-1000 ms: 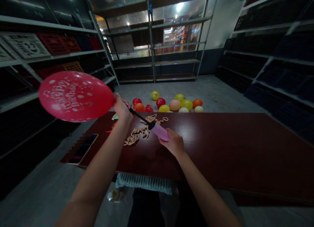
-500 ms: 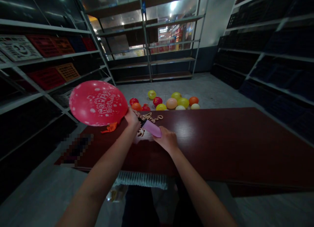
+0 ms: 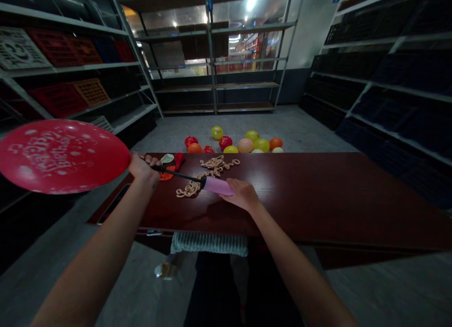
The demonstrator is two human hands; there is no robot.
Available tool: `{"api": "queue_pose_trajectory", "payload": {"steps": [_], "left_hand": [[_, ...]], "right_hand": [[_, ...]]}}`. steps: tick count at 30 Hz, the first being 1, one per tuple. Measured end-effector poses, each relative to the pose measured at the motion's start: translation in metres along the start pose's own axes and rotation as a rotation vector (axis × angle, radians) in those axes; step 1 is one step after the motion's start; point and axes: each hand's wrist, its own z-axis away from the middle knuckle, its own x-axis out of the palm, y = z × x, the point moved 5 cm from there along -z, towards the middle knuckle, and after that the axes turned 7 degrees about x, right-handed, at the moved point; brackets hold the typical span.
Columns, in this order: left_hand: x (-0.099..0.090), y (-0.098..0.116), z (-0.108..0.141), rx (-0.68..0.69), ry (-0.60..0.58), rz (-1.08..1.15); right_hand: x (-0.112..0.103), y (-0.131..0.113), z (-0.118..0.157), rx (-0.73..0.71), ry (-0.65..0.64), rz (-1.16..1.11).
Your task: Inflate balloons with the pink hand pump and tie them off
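Observation:
A large red balloon (image 3: 65, 156) with white birthday print is at the left, its neck in my left hand (image 3: 144, 169). That hand is closed around the neck and the tip of a hand pump. The pump's black rod (image 3: 178, 174) is drawn out between my hands. My right hand (image 3: 242, 194) is closed around the far end of the pump's pink body (image 3: 217, 185). Under and beyond the pump, a tangle of beige cord (image 3: 215, 164) lies on the dark red table (image 3: 318, 195). Uninflated red, orange (image 3: 167, 173) and pale balloons lie near my left hand.
Several inflated balloons (image 3: 261, 144) rest on the floor beyond the table. A phone (image 3: 115, 204) lies at the table's left end. Shelves with crates (image 3: 92, 91) stand left and right, with a metal rack (image 3: 213, 86) behind. A pale ribbed cloth (image 3: 210, 243) is at the near edge.
My left hand has moved left with the red balloon, away from my right hand. The pump's black rod now shows at length between them. The cord and uninflated balloons are less covered.

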Motion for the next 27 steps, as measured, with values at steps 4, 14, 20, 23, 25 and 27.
{"api": "queue_pose_trajectory", "payload": {"steps": [4,14,20,23,25,27], "left_hand": [[0.023,0.014,0.008,0.100,0.023,0.031],[0.125,-0.031,0.035,0.191,-0.143,-0.007],[0.145,-0.104,0.084,0.096,-0.271,-0.150],[0.141,-0.121,0.094,0.067,-0.283,-0.174],[0.137,-0.122,0.093,0.054,-0.277,-0.170],[0.130,-0.120,0.088,0.041,-0.259,-0.152]], "right_hand": [[0.001,0.005,0.000,0.057,0.043,-0.062],[-0.010,0.023,-0.004,0.350,0.068,-0.104],[-0.011,0.029,-0.003,0.470,0.037,-0.131],[-0.014,0.030,-0.003,0.499,0.028,-0.124],[-0.015,0.029,-0.004,0.488,0.017,-0.124],[-0.016,0.026,-0.004,0.466,0.004,-0.110]]}}
